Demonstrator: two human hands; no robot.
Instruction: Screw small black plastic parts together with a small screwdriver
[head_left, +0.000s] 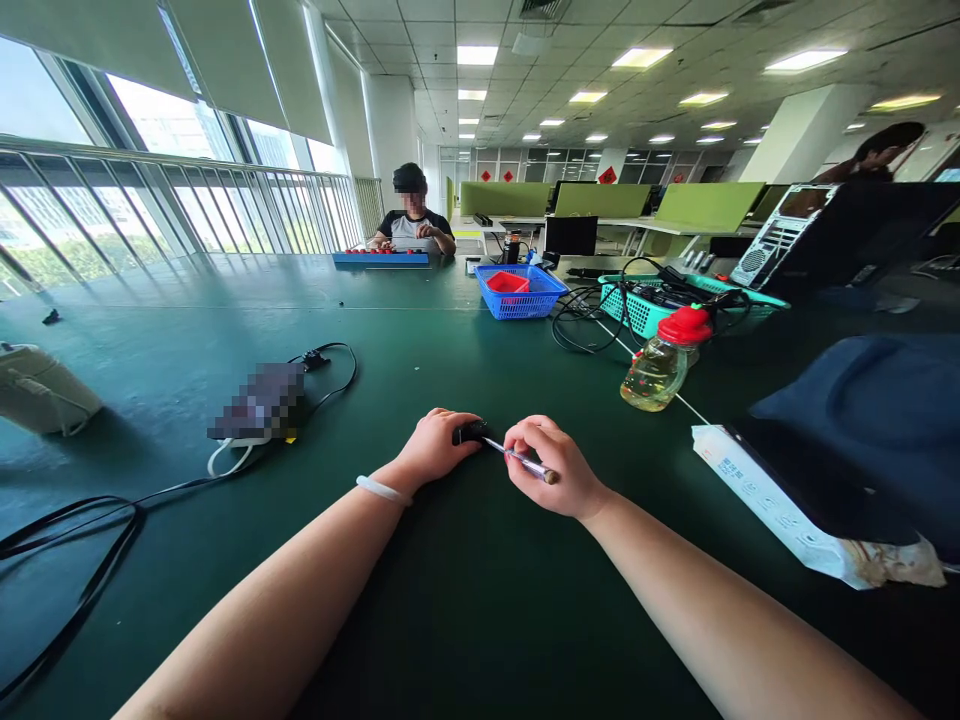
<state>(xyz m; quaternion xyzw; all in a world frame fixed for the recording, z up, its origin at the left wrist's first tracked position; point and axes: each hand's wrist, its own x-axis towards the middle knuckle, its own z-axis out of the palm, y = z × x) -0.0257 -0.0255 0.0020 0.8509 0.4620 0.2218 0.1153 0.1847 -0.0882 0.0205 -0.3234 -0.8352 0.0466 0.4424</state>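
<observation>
Both of our hands meet near the middle of the dark green surface [450,360], well back from its near edge. Our left hand [433,450] rests knuckles-up with its fingers [454,419] curled shut over the black end of a pen [517,461]. Our right hand [556,470] has its fingers pinched tight on the pen's clear shaft. The pen lies low, just above the surface, with its long axis slanting from far left to near right. Its black end points away to the left and its brownish tip pokes out past our right thumb. Open green stretches ahead and to the left. A black cable [75,540] loops at the left, and a blurred item [259,405] lies beyond it. To the right stands a red-capped bottle [660,365], near but apart from our right hand. A white box [757,495] under a dark blue bag [862,420] crowds the right side. Farther off sit a blue basket [521,292] and a teal basket [637,305]; a person [412,215] sits at the far end.
</observation>
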